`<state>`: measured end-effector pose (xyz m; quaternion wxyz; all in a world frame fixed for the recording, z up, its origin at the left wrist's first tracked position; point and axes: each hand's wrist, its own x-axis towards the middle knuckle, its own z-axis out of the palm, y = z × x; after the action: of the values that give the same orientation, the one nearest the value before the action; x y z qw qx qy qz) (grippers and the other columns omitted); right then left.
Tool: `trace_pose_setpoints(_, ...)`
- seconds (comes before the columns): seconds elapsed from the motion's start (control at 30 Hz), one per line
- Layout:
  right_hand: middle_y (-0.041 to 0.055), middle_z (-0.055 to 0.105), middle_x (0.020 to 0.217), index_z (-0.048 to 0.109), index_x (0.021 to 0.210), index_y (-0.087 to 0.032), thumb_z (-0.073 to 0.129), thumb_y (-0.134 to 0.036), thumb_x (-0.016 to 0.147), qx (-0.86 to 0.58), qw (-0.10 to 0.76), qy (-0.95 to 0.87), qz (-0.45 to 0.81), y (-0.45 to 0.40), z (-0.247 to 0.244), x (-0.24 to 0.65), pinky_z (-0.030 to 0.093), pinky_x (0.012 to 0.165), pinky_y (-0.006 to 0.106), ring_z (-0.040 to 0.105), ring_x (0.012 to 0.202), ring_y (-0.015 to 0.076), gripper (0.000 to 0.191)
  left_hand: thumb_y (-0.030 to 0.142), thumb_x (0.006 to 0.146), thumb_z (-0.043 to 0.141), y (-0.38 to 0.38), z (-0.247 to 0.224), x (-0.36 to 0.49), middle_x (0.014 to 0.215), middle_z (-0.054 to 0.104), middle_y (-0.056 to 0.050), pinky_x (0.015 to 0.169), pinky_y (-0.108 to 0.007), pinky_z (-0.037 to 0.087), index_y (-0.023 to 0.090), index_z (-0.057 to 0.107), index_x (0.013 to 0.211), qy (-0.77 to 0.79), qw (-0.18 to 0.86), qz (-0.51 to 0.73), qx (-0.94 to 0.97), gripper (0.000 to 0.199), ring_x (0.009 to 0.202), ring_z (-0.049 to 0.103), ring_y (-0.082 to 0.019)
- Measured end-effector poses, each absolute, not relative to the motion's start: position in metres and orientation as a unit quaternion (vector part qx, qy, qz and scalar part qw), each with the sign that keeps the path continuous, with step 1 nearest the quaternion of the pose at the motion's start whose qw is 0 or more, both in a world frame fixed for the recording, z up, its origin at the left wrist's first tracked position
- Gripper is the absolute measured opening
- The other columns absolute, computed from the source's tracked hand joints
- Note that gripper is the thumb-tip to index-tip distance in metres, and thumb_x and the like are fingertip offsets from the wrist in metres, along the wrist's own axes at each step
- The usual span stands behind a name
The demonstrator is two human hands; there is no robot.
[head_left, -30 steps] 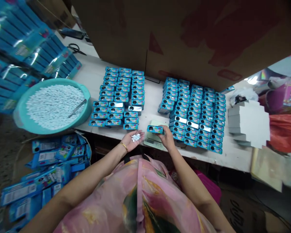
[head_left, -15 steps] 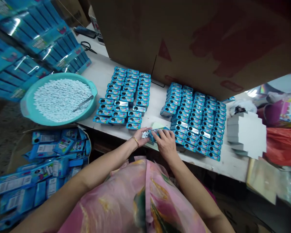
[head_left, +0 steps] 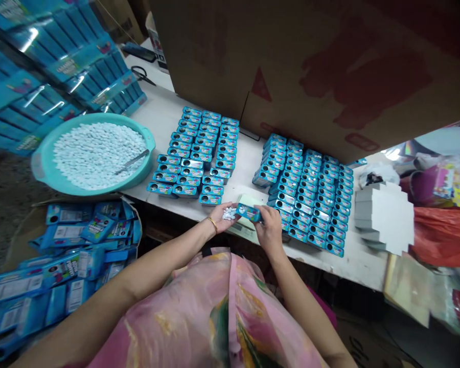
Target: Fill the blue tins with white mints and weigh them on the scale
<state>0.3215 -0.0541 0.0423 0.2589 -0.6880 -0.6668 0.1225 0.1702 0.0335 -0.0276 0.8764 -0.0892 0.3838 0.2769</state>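
My left hand, palm up and cupped, holds a small heap of white candies. My right hand grips a small blue box by its right end. The box lies nearly level beside the left fingers, and white candies show at the round hole in its left end. Under the hands is a pale green flat device, partly covered; it looks like a scale. Rows of blue boxes stand to the left on the white table, and more rows of blue boxes stand to the right.
A turquoise basin full of white candies holds a spoon. Below it is a carton of blue boxes. A large cardboard box rises behind the rows. Scissors lie at the back; white cut card is stacked at right.
My right hand has turned the blue box from over the left palm, so its holed end now faces up toward me. The left hand stays cupped round its candies.
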Motion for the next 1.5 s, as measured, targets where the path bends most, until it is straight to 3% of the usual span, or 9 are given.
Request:
trace_pose_setpoints(0.17, 0.0041, 0.055, 0.095, 0.047, 0.105, -0.019, 0.059, -0.028, 0.069, -0.684, 0.456, -0.486, 0.296, -0.047, -0.013, 0.340, 0.042, 0.078, 0.033, 0.052, 0.085, 0.0173, 0.039, 0.019, 0.080, 0.046, 0.031, -0.016, 0.144, 0.074, 0.064, -0.014, 0.057, -0.027, 0.051, 0.007, 0.060, 0.076, 0.377, 0.879, 0.272, -0.108, 0.019, 0.071, 0.063, -0.020)
trace_pose_setpoints(0.33, 0.0015, 0.055, 0.087, 0.048, 0.099, -0.017, 0.064, -0.031, 0.062, -0.688, 0.500, -0.414, 0.323, -0.038, -0.056, 0.340, 0.043, 0.077, 0.033, 0.052, 0.080, 0.0161, 0.043, 0.020, 0.080, 0.047, 0.025, -0.009, 0.100, 0.077, 0.064, -0.014, 0.054, -0.024, 0.051, 0.008, 0.059, 0.077, 0.394, 0.862, 0.298, -0.116, 0.017, 0.072, 0.063, -0.018)
trace_pose_setpoints(0.47, 0.0078, 0.053, 0.104, 0.046, 0.107, -0.016, 0.062, -0.032, 0.066, -0.695, 0.459, -0.486, 0.265, -0.050, -0.051, 0.341, 0.040, 0.085, 0.038, 0.051, 0.096, 0.0202, 0.047, 0.016, 0.080, 0.046, 0.019, -0.012, 0.077, 0.077, 0.064, -0.013, 0.061, -0.028, 0.053, 0.009, 0.060, 0.079, 0.435, 0.835, 0.316, -0.119, 0.016, 0.074, 0.063, -0.019)
trace_pose_setpoints(0.6, 0.0105, 0.043, 0.124, 0.040, 0.121, -0.021, 0.051, -0.024, 0.077, -0.678, 0.339, -0.638, 0.134, -0.075, -0.010, 0.316, 0.032, 0.095, 0.044, 0.038, 0.117, 0.0233, 0.046, 0.014, 0.080, 0.044, 0.010, -0.012, 0.080, 0.080, 0.065, -0.014, 0.070, -0.033, 0.052, 0.007, 0.060, 0.085, 0.433, 0.846, 0.288, -0.120, 0.018, 0.077, 0.063, -0.020)
trace_pose_setpoints(0.77, 0.0066, 0.047, 0.123, 0.046, 0.118, -0.027, 0.045, -0.021, 0.084, -0.603, 0.174, -0.773, 0.094, -0.073, 0.014, 0.263, 0.031, 0.093, 0.041, 0.037, 0.116, 0.0225, 0.035, 0.012, 0.081, 0.042, -0.001, -0.016, 0.096, 0.078, 0.066, -0.012, 0.074, -0.035, 0.051, 0.008, 0.060, 0.086, 0.404, 0.876, 0.236, -0.122, 0.019, 0.079, 0.063, -0.020)
trace_pose_setpoints(0.97, 0.0068, 0.053, 0.110, 0.054, 0.106, -0.021, 0.043, -0.033, 0.085, -0.513, 0.106, -0.824, 0.218, -0.053, -0.013, 0.230, 0.040, 0.078, 0.028, 0.047, 0.095, 0.0165, 0.027, 0.014, 0.080, 0.043, -0.007, -0.026, 0.089, 0.063, 0.063, -0.007, 0.054, -0.026, 0.050, 0.009, 0.058, 0.077, 0.418, 0.886, 0.179, -0.088, 0.016, 0.057, 0.061, -0.015)
trace_pose_setpoints(1.07, 0.0064, 0.055, 0.101, 0.056, 0.095, -0.018, 0.044, -0.028, 0.085, -0.478, 0.046, -0.845, 0.236, -0.047, -0.015, 0.219, 0.042, 0.071, 0.027, 0.046, 0.090, 0.0169, 0.019, 0.015, 0.080, 0.043, -0.008, -0.026, 0.083, 0.057, 0.060, -0.006, 0.053, -0.026, 0.050, 0.010, 0.057, 0.071, 0.430, 0.887, 0.147, -0.080, 0.017, 0.054, 0.060, -0.015)
trace_pose_setpoints(1.5, 0.0040, 0.052, 0.108, 0.056, 0.093, -0.019, 0.043, -0.026, 0.085, -0.445, 0.039, -0.864, 0.233, -0.044, 0.001, 0.228, 0.043, 0.058, 0.023, 0.044, 0.093, 0.0169, 0.017, 0.010, 0.078, 0.041, -0.006, -0.023, 0.085, 0.055, 0.057, -0.004, 0.052, -0.023, 0.050, 0.010, 0.055, 0.070, 0.441, 0.880, 0.143, -0.108, 0.016, 0.049, 0.058, -0.012)
